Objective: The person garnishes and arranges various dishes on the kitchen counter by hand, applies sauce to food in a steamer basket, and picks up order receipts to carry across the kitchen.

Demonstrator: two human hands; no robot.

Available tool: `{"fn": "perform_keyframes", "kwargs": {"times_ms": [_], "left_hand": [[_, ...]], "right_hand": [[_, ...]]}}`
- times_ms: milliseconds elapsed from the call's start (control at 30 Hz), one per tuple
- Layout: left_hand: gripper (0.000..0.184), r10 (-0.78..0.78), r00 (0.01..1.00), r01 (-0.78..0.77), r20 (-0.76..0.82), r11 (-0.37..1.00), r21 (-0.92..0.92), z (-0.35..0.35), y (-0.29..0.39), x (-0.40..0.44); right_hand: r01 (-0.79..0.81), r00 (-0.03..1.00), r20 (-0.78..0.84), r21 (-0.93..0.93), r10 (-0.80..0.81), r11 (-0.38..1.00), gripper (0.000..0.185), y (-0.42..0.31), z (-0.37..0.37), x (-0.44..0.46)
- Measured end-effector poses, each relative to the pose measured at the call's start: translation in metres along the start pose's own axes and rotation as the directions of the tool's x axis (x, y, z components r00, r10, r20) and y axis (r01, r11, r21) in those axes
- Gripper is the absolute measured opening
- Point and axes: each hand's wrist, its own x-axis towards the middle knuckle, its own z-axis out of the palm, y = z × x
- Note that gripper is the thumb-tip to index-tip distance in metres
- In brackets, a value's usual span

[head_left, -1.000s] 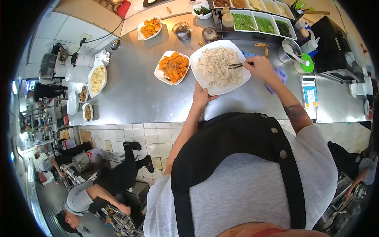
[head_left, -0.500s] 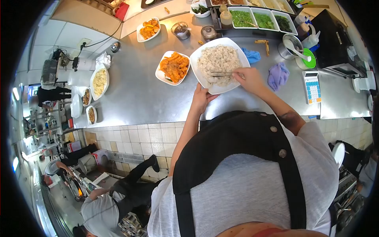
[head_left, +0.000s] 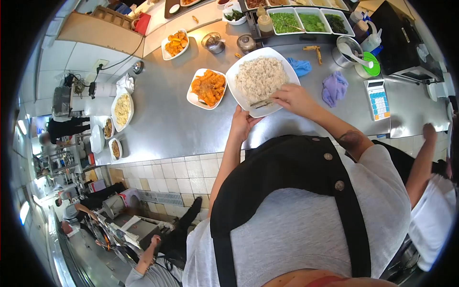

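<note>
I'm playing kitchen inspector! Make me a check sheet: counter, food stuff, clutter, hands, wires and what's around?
Surface: metal counter, shiny, with bright glare.
Job's things: white bowl of rice; orange-coloured food in a smaller dish beside it.
Clutter: blue cloth right of the bowl; purple cloth and calculator farther right.
Hands: left hand holds the bowl's near edge; right hand holds a metal utensil at the rice.
Cables: black cord by the left wall.
Surroundings: tiled floor; a co-worker's arm at right.
</note>
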Motion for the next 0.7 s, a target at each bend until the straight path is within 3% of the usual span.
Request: {"fn": "perform_keyframes", "kwargs": {"times_ms": [33, 133, 233, 333, 433, 533, 633, 700], "left_hand": [[0.044, -0.002, 1.0, 0.002, 0.003, 1.0, 0.016, 0.0, 0.001, -0.001], [0.044, -0.013, 1.0, 0.013, 0.001, 1.0, -0.001, -0.004, -0.001, 0.0], [0.039, -0.026, 0.998, 0.026, -0.05, 1.0, 0.001, -0.002, -0.003, 0.001], [0.04, -0.025, 0.999, 0.025, -0.034, 1.0, -0.012, 0.002, -0.006, 0.005], [0.041, -0.025, 0.997, 0.026, -0.071, 1.0, 0.011, 0.011, -0.001, 0.004], [0.043, -0.039, 0.998, 0.04, -0.05, 0.999, 0.024, 0.009, 0.0, 0.004], [0.045, -0.025, 0.999, 0.024, -0.043, 0.999, -0.021, 0.008, -0.003, 0.004], [0.046, -0.021, 1.0, 0.021, -0.017, 1.0, -0.022, 0.008, -0.003, 0.005]], "right_hand": [[0.017, 1.0, -0.024, 0.011, -0.017, 1.0, 0.015, 0.006, 0.001, 0.0], [-0.214, 0.975, 0.064, -0.007, 0.214, 0.977, 0.016, 0.016, -0.03, 0.002], [-0.265, 0.964, 0.012, 0.136, 0.266, 0.955, 0.017, 0.032, -0.05, 0.012], [-0.202, 0.976, -0.056, 0.139, 0.211, 0.97, 0.018, 0.046, -0.052, 0.039], [-0.18, 0.98, -0.086, -0.013, 0.179, 0.984, 0.024, 0.077, -0.029, 0.065], [-0.39, 0.919, -0.073, -0.016, 0.388, 0.921, 0.026, 0.079, -0.029, 0.066], [-0.545, 0.839, 0.063, 0.061, 0.541, 0.836, 0.026, 0.07, -0.027, 0.044], [-0.512, 0.858, 0.067, 0.031, 0.509, 0.858, 0.026, 0.065, -0.024, 0.026]]}}
